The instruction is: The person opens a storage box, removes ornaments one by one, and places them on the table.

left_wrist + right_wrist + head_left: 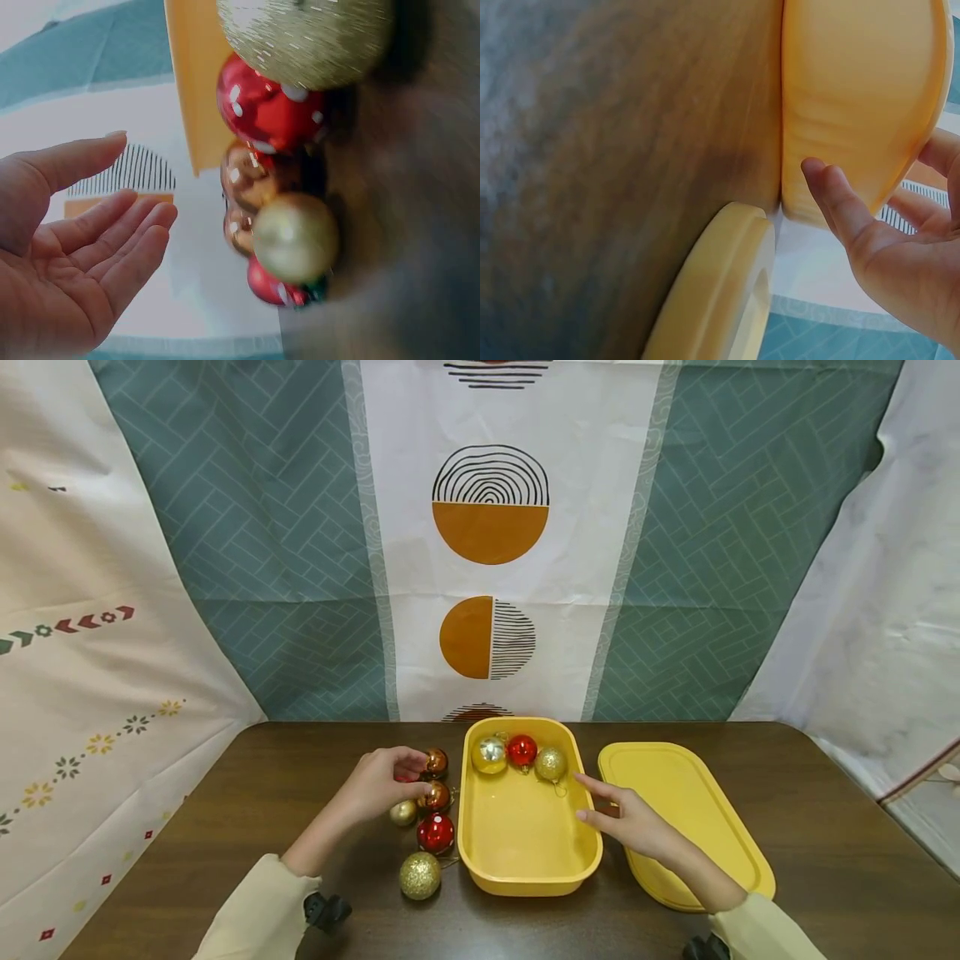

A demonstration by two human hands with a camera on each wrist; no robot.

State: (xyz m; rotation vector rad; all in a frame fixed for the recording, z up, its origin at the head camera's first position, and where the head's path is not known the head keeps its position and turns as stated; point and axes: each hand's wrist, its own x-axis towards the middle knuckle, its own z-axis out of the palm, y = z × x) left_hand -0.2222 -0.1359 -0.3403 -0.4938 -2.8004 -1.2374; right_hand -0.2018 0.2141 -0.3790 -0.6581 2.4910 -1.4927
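Note:
My left hand hovers over a cluster of Christmas baubles, its fingers loosely bent; the left wrist view shows nothing held. Nearest it are two copper baubles. A shiny red bauble, a glittery gold one and a small matte gold one lie about them. Another red bauble is partly hidden by the fingers. At the right rim of a yellow plastic box is my right hand, fingers spread and holding nothing. Whether it touches the box I cannot tell.
Inside the box, along its far end, sit a silver-and-gold bauble, a red bauble and a glittery gold bauble. The yellow lid lies to the right of the box on the dark wooden table. Patterned cloth hangs behind.

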